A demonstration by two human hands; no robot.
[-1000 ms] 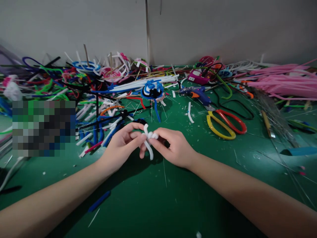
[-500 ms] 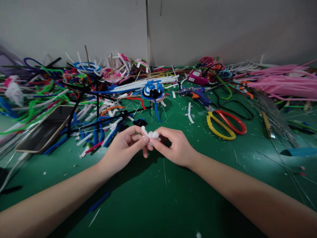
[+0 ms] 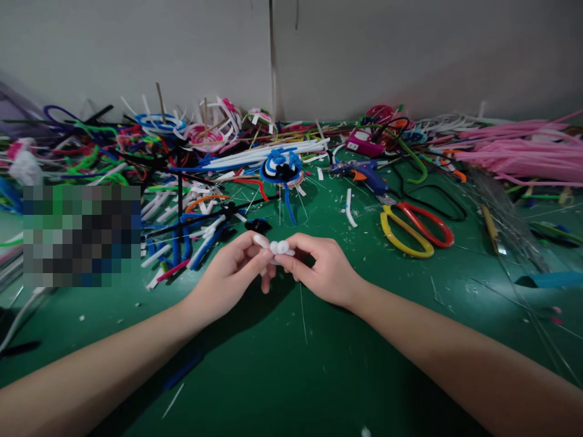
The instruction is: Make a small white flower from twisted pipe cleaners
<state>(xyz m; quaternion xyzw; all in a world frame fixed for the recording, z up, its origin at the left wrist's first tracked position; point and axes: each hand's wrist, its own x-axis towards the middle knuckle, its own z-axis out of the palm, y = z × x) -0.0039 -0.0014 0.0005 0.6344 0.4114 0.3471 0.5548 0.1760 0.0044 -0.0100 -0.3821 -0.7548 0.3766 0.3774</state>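
Between my fingertips, above the green tabletop [image 3: 282, 364], is a small white pipe cleaner [image 3: 280, 247] bent into a lumpy curl. My left hand [image 3: 234, 267] pinches its left part with thumb and forefinger, the other fingers curled below. On the other side my right hand [image 3: 319, 264] grips it between thumb and forefinger. Parts of the piece are hidden behind the fingers. Just beyond my hands lie a small black fuzzy piece [image 3: 257, 226] and a blue, white and black pipe-cleaner figure [image 3: 281, 167].
Scissors with yellow and red handles [image 3: 416, 230] lie right of my hands, below a blue glue gun [image 3: 364, 176] with a black cord. Cut pipe-cleaner pieces [image 3: 173, 243] cover the left. Pink pipe cleaners [image 3: 523, 152] are heaped at the right. A grey wall [image 3: 387, 54] stands behind.
The white pipe cleaner's upright left end has tipped down toward my left forefinger. Both hands stay nearly in place. A pixelated patch now covers the phone at the left.
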